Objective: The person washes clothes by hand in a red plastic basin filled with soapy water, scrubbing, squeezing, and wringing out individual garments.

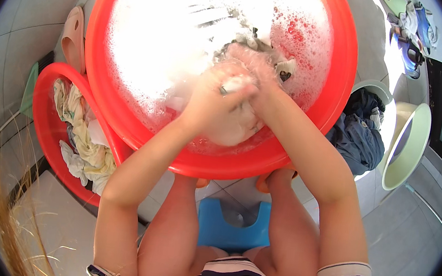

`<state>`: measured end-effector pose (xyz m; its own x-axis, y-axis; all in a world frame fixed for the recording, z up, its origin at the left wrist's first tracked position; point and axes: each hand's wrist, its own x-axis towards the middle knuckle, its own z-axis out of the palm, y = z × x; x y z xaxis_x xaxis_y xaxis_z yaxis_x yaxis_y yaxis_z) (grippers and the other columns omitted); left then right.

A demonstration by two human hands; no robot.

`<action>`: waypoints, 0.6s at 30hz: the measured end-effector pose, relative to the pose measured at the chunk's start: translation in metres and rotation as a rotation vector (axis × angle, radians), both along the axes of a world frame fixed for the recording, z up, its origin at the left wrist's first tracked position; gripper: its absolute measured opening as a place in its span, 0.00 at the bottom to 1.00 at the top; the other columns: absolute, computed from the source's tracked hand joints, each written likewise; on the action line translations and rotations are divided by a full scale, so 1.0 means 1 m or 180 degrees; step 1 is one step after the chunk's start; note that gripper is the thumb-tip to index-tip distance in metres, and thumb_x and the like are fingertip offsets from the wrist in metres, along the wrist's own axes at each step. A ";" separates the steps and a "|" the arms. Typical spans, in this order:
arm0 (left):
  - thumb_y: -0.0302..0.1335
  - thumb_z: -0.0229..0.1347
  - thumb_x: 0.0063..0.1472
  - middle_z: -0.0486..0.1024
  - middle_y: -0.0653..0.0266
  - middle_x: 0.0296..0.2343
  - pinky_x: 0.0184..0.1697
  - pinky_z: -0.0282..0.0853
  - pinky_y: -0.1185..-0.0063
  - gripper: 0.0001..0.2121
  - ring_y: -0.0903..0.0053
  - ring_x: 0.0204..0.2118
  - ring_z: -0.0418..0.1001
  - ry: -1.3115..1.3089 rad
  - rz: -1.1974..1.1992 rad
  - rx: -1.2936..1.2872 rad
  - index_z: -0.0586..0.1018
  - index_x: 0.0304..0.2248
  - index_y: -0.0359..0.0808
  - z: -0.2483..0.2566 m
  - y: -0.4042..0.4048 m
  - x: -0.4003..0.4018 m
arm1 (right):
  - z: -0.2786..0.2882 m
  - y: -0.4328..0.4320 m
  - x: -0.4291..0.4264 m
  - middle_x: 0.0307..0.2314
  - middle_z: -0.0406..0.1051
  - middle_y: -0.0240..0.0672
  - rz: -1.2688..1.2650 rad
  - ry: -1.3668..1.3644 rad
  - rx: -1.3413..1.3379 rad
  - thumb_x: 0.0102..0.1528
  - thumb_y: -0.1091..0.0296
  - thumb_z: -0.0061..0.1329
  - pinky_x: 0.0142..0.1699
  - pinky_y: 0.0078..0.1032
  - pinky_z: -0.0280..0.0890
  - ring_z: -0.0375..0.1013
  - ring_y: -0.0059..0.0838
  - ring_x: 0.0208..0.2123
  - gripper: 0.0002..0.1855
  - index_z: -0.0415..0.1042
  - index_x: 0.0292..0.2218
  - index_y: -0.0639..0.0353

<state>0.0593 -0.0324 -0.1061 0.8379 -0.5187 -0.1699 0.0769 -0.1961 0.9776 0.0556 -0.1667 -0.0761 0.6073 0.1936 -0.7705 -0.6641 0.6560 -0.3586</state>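
Note:
A large red plastic basin (342, 82) filled with soapy, foamy water stands before me. Both hands meet over the water, gripping one wet, light-coloured garment (234, 127). My left hand (220, 85) is curled around a bunched fold of it. Pressed close beside it, my right hand (258, 67) grips the cloth too, its fingers blurred and partly under suds. Part of the garment hangs below my hands into the water near the basin's front rim. More cloth with dark stripes (209, 17) shows through the bright foam beyond; glare hides much of it.
A smaller red basin (41, 119) with wet clothes (95, 145) stands at left, near a pink slipper (73, 37). At right are dark blue clothes (356, 140), a pale green basin (417, 150) on its side and more laundry (412, 25). Under me is a blue plastic stool (231, 236).

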 end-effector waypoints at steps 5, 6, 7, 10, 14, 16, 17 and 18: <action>0.30 0.63 0.40 0.73 0.66 0.26 0.27 0.68 0.73 0.15 0.68 0.29 0.72 -0.2190 -0.1170 0.0921 0.74 0.31 0.40 0.032 -0.011 -0.009 | -0.005 -0.005 -0.006 0.30 0.73 0.34 -0.0198 0.0820 0.0665 0.56 0.55 0.48 0.40 0.25 0.68 0.72 0.26 0.33 0.17 0.71 0.39 0.60; 0.31 0.64 0.34 0.73 0.67 0.27 0.27 0.68 0.71 0.20 0.68 0.31 0.74 -0.2612 -0.1444 0.1173 0.74 0.32 0.41 0.032 -0.006 -0.003 | -0.004 -0.004 -0.008 0.30 0.73 0.34 -0.0271 0.0899 0.0662 0.56 0.55 0.48 0.39 0.24 0.68 0.72 0.25 0.32 0.16 0.71 0.38 0.59; 0.32 0.63 0.36 0.74 0.65 0.27 0.27 0.68 0.72 0.19 0.69 0.30 0.74 -0.2471 -0.1232 0.1064 0.75 0.31 0.40 0.032 -0.005 0.003 | -0.001 -0.003 -0.012 0.29 0.73 0.33 -0.0344 0.0979 0.0658 0.56 0.55 0.48 0.38 0.23 0.68 0.72 0.23 0.32 0.16 0.71 0.38 0.59; 0.31 0.59 0.55 0.75 0.58 0.22 0.26 0.69 0.76 0.09 0.68 0.22 0.73 -0.1970 -0.0177 0.0620 0.78 0.24 0.34 0.028 -0.015 0.013 | 0.000 -0.008 -0.009 0.29 0.71 0.34 -0.0257 0.0535 -0.0175 0.57 0.54 0.46 0.36 0.25 0.67 0.71 0.24 0.32 0.17 0.69 0.37 0.61; 0.30 0.56 0.60 0.73 0.66 0.21 0.28 0.66 0.80 0.08 0.80 0.23 0.68 -0.0939 0.0457 0.1314 0.78 0.29 0.32 0.042 0.006 0.044 | 0.017 -0.039 -0.009 0.38 0.69 0.35 0.0352 -0.1676 -0.2035 0.57 0.66 0.48 0.43 0.24 0.65 0.69 0.24 0.40 0.17 0.64 0.46 0.61; 0.28 0.55 0.60 0.72 0.63 0.25 0.32 0.65 0.80 0.06 0.78 0.26 0.67 -0.1632 0.0920 0.1344 0.77 0.33 0.32 0.026 0.040 0.053 | 0.019 -0.045 -0.016 0.41 0.66 0.36 0.0202 -0.2437 -0.2591 0.55 0.69 0.51 0.48 0.27 0.62 0.65 0.25 0.45 0.20 0.63 0.48 0.58; 0.26 0.54 0.61 0.72 0.60 0.29 0.35 0.65 0.79 0.06 0.77 0.30 0.67 -0.1937 0.1055 0.1479 0.77 0.35 0.33 0.025 0.047 0.054 | 0.022 -0.053 -0.023 0.43 0.64 0.39 0.0466 -0.2468 -0.3165 0.52 0.70 0.53 0.53 0.29 0.59 0.63 0.32 0.48 0.25 0.61 0.50 0.58; 0.27 0.55 0.60 0.69 0.58 0.34 0.40 0.63 0.76 0.08 0.72 0.37 0.65 -0.2142 0.1046 0.1572 0.76 0.38 0.34 0.029 0.046 0.049 | 0.021 -0.059 -0.030 0.43 0.64 0.41 0.0857 -0.2516 -0.3419 0.50 0.70 0.53 0.53 0.30 0.58 0.63 0.35 0.48 0.27 0.60 0.51 0.58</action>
